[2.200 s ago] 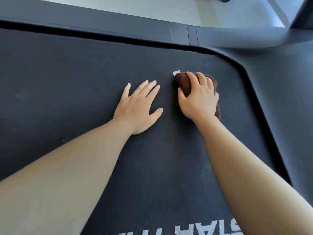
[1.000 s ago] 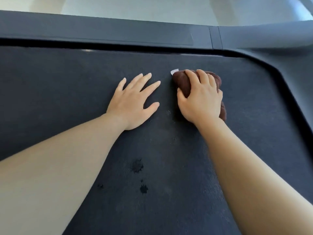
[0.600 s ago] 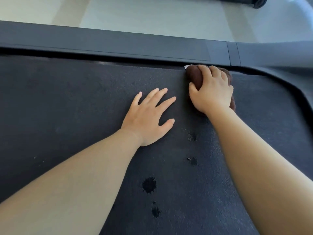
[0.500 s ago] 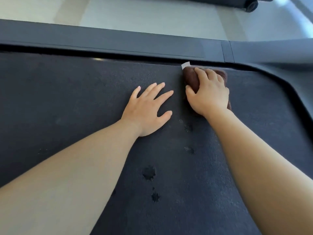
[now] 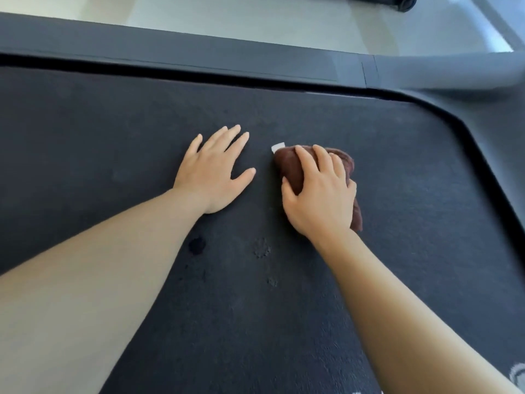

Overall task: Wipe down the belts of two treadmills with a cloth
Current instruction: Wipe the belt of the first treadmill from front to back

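- Pale floor (image 5: pixel 255 21) runs behind the far side rail (image 5: pixel 199 56); everything nearer is dark treadmill belt (image 5: pixel 99 132), which fills most of the view.
- My right hand (image 5: pixel 318 194) is clenched over the bunched brown cloth (image 5: pixel 289 166), pressing it onto the belt. It sits mid-belt, well clear of the far rail and of the curved corner at the right.
- A white tag (image 5: pixel 277 147) sticks out at the cloth's far-left end, lying on the belt.
- My left hand (image 5: pixel 216 172) is released, flat on the belt with fingers spread, just beside the cloth, not touching it. Looks like it's bracing my weight.
- Dark wet spots (image 5: pixel 197 245) sit on the belt close to my left forearm; fainter ones (image 5: pixel 262 247) lie between my two arms.
- Risks as I see them:
  - The belt may roll under my braced left palm if I lean harder, taking the hand and my balance with it.
  - The cloth is wadded, so contact is small. Strokes may leave unwiped strips, especially along the rail gap (image 5: pixel 170 75) and the right corner.
  - The tag or a loose fold could catch in that gap on a far stroke.
  - The spots near my left forearm are easy to miss, or to smear with the arm.
- Only one belt is in view; I can't tell whether the other is done.
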Tool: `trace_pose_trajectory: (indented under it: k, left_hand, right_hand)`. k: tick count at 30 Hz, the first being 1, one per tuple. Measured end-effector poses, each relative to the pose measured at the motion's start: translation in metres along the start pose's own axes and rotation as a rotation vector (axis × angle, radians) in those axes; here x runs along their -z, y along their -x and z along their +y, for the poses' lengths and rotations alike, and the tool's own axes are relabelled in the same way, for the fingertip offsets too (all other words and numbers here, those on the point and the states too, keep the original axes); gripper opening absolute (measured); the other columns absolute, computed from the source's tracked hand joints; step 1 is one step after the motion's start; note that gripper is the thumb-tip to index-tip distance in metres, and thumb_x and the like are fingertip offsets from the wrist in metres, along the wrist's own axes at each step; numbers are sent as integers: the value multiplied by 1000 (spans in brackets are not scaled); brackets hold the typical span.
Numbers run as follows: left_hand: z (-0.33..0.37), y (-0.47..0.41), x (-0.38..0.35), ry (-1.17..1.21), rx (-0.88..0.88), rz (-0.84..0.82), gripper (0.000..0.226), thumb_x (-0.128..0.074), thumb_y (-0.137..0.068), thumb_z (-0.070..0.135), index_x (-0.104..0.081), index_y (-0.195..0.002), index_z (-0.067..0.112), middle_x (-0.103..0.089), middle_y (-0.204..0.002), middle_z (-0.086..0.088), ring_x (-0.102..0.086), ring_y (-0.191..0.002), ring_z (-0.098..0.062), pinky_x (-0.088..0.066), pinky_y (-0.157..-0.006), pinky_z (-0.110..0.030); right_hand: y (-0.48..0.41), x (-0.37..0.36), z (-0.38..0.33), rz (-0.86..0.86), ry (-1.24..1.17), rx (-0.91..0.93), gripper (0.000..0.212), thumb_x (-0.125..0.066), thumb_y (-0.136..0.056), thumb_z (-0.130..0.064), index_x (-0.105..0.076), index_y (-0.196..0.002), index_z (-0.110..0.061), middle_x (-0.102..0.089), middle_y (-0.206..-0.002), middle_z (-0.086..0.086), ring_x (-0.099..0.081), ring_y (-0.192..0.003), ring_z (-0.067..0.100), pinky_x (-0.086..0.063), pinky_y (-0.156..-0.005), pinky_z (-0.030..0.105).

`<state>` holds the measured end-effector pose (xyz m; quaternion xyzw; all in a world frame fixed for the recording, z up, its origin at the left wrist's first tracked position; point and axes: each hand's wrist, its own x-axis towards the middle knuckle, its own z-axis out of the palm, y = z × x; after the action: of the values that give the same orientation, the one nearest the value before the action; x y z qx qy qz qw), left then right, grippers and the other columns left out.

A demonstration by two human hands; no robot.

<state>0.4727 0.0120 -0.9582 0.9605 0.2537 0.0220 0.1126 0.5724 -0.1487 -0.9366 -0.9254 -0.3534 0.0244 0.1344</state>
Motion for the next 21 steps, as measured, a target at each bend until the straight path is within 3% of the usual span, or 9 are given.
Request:
trace_pose_trajectory:
  k: [10,15,21]
  left_hand:
    - [0,-1,0,3,-3,-2,68,-30,-91,55,-11,-150,27,-2,-159,10,1,-146,-9,-1,-119,-41]
    - [1,1,-2,12,2,9,67,-33,-92,55,-15,-150,27,-5,-159,9,-1,-146,-9,-2,-118,-41]
    - [5,14,0,-33,27,26,61,-34,-94,51,-24,-148,24,-15,-158,2,-11,-145,-18,-9,-116,-47]
  right_hand:
    - [-137,-14,-18,30,-26,-37,56,-47,-91,-43,-37,-144,-30,-34,-150,0,-26,-139,26,-30,-103,54]
    - [-92,-5,-6,-15,4,24,59,-48,-92,-43,-32,-147,-29,-31,-152,0,-25,-139,26,-30,-103,51]
    - [35,4,-2,-26,-16,15,59,-49,-91,-44,-33,-146,-30,-29,-154,0,-22,-141,27,-33,-104,55]
